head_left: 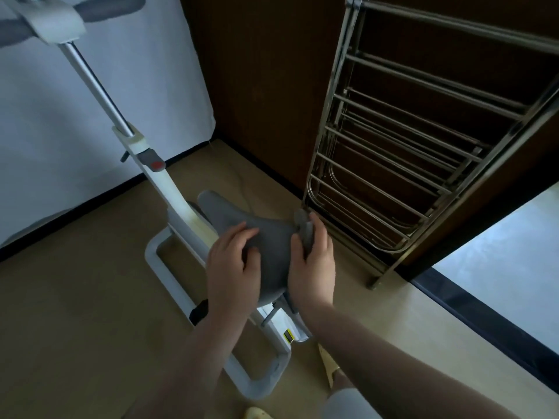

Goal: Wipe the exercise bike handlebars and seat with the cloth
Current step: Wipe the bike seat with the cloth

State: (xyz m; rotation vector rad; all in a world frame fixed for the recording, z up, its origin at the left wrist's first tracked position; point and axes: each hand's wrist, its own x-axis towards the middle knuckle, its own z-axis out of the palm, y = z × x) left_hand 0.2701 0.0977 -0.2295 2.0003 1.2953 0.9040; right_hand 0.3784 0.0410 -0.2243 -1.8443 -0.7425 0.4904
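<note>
Grey cloth (304,229) sits bunched at the right edge of the bike's grey seat (266,237), gripped by the right hand (314,258). Left hand (234,264) rests on the seat's left side, fingers loosely curled and holding nothing. Handlebars (45,19) stand top left, well apart.

Matt grey seat (266,237), glossy metal rack (402,152), dark wood wall (266,71).
</note>
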